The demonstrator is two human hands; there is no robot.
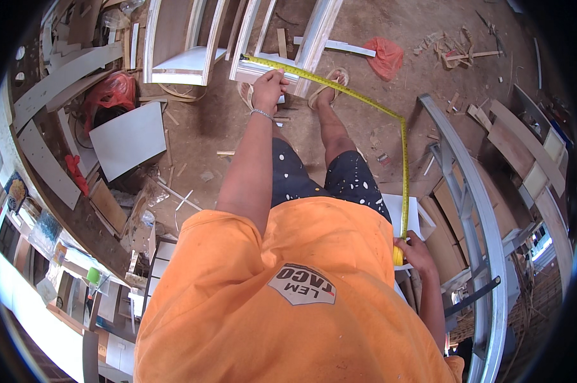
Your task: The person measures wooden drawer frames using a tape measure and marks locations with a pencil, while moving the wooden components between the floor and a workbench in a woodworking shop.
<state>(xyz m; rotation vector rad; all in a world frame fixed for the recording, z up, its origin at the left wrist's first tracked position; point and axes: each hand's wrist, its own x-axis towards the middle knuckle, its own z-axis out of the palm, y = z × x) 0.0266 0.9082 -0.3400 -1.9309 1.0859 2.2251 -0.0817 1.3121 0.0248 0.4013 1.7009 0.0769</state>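
Observation:
A yellow tape measure blade [358,97] lies across the end of a white-edged wooden cabinet frame [314,39], its dark-tipped end near the frame's left edge. My left hand [269,90] is at the blade over the frame, its fingers closed on the blade's near edge. From there the blade runs to the right, kinks sharply, and comes back down toward me. Beside my right hip, my right hand [420,254] grips the yellow tape measure case [398,256]; part of the case is hidden by the fingers and my orange shirt.
A second white-edged frame [177,78] stands left of the first. An aluminium ladder [476,185] rises close on my right. A white panel [129,140] leans at left, near a red plastic bag [117,90]. Another red bag [385,57] and wood scraps [457,54] litter the floor.

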